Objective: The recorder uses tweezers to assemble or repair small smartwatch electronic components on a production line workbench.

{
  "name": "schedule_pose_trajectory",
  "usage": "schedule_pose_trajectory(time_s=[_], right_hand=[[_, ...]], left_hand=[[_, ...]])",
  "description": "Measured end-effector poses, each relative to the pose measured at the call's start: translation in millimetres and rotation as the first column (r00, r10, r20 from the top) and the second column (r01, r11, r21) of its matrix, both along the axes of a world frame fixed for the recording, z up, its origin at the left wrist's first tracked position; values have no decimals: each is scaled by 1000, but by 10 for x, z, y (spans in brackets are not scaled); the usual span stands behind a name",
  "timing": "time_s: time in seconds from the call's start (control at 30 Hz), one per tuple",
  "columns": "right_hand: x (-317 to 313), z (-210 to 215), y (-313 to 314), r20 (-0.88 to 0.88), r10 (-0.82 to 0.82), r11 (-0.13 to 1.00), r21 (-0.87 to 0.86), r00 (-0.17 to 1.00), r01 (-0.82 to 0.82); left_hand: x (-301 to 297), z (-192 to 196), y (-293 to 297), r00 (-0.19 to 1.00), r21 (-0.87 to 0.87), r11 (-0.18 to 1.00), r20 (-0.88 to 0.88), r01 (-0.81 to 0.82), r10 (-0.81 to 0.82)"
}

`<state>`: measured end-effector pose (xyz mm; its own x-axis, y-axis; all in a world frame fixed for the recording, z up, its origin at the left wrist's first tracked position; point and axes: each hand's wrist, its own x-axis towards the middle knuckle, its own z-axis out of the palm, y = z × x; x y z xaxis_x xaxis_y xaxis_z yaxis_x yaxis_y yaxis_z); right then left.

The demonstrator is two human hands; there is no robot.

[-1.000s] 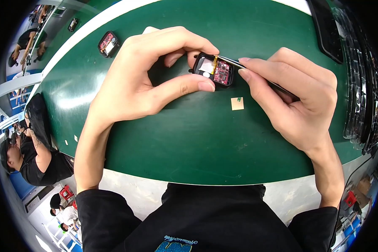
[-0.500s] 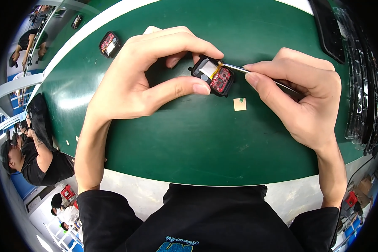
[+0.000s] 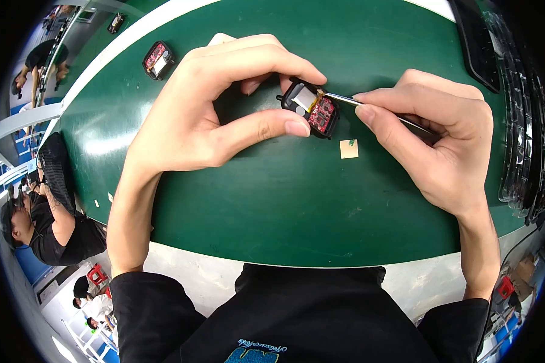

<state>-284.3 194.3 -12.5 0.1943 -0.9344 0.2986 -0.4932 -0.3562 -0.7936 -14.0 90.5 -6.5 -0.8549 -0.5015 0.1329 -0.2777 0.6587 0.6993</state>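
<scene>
Left hand (image 3: 191,115): one, bare, thumb and fingers closed on opposite edges of a small black plastic case (image 3: 289,92) with rounded corners, open-faced and turned at a slant. The case was located over the middle of the far half of the table, just left of the right hand's fingertips.

Contents of case: one silvery-white rectangular battery (image 3: 303,97), towards the left; one red printed circuit board (image 3: 324,114) with dark components, towards the right; one narrow yellow strip (image 3: 314,104) between the two.

Right hand (image 3: 448,145): one, bare, thumb and forefinger pinched together on a slim, pointed metal tool (image 3: 343,98). Its tip lay at the upper edge of the case, beside the yellow strip; whether it touched could not be told.

Surface: one smooth dark-green table (image 3: 272,212) with a pale edge. Upon it: one small cream square (image 3: 349,149) with a green mark, near the case; one second open black case (image 3: 158,60) with red board and white battery, well apart at the left; one flat black panel (image 3: 475,48), far right; clear plastic trays (image 3: 521,133), stacked, right edge.

Left margin: one seated person (image 3: 57,230) in black.
</scene>
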Motion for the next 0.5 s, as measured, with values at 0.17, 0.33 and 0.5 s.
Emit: schedule_pose_trajectory(time_s=[0.17,0.33,0.5], right_hand=[[7,15,-4,-14,2,1000,0,1000,-2],[24,24,7,-53,-11,1000,5,999,11],[21,21,24,-47,-28,999,18,999,29]], left_hand=[[-8,21,17,1000,-26,1000,4,-1,1],[-23,-20,17,998,-89,995,-50,36,-40],[-37,-11,22,997,-91,995,-59,38,-44]])
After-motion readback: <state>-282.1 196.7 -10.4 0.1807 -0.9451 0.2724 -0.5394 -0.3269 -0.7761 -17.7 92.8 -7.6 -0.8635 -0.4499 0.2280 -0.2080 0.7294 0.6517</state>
